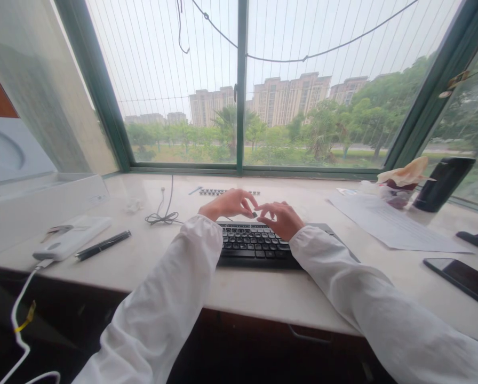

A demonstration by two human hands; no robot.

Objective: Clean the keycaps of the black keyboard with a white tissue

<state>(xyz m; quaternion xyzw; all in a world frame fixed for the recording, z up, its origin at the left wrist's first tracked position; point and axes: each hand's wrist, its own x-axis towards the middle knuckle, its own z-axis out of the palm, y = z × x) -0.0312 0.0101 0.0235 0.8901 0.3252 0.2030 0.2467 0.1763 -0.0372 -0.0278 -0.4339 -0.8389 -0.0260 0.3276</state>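
Fingertips meet on a tiny key piece at the keyboard's far edge.
Left hand (pixel 229 204) and right hand (pixel 281 218) are both pinched narrow, fingertips together on one small dark keycap (pixel 255 214) just above the top row of the black keyboard (pixel 255 248), which sits mid-counter (pixel 263 293). This looks like fine key-by-key work: any next move calls for a steady pinch and square alignment over its slot. Just beyond lies a row of loose keycaps (pixel 229 192). Out left are a coiled cable (pixel 162 216), a pen (pixel 103 245) and a white power bank (pixel 73 237); out right, a paper sheet (pixel 391 226) and a phone (pixel 461 277).
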